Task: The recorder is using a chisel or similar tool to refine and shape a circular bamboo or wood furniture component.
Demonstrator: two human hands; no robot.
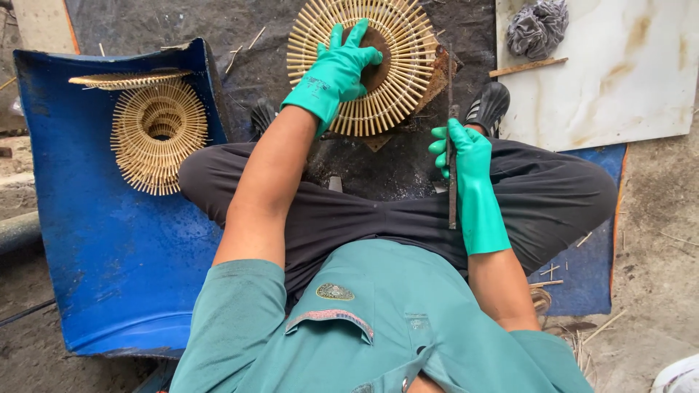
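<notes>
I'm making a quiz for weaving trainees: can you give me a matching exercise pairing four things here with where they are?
Things:
1. round bamboo-stick disc
2. thin dark rod
3. stacked woven discs
4. grey rag

Places:
A. on the white board
B. in the right hand
C. under the left hand
D. on the blue sheet

Pairs: 1-C, 2-B, 3-D, 4-A
</notes>
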